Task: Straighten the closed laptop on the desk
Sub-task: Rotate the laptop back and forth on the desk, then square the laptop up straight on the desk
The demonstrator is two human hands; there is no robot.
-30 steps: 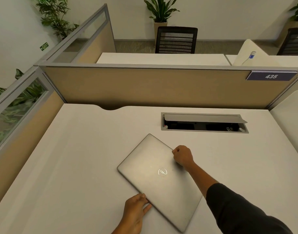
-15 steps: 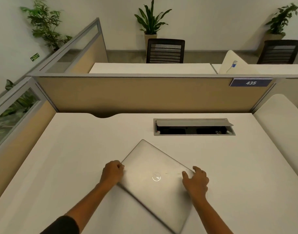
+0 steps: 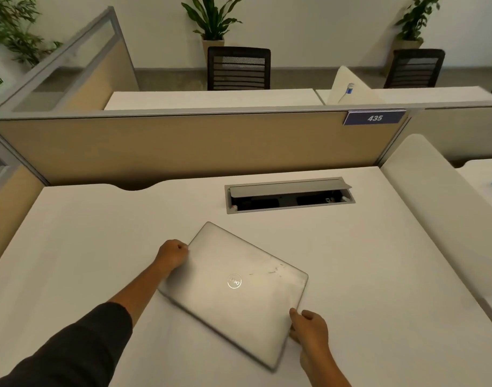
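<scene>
A closed silver laptop [image 3: 233, 291] with a round logo lies flat on the white desk [image 3: 85, 247], skewed so its far corner points away to the left of centre. My left hand [image 3: 172, 254] grips its upper left edge with curled fingers. On the near right edge sits my right hand [image 3: 309, 326], thumb on the lid and fingers wrapped around the side. The laptop's near edge looks blurred from motion.
An open grey cable hatch [image 3: 289, 194] is set into the desk behind the laptop. A beige partition [image 3: 183, 146] with the sign 435 [image 3: 374, 118] closes off the back. A white divider [image 3: 434, 213] borders the right side. Chairs and plants stand beyond.
Both hands have shifted along the laptop's edges: the left went up to the upper left edge, the right down to the near right edge. The laptop has turned on the desk.
</scene>
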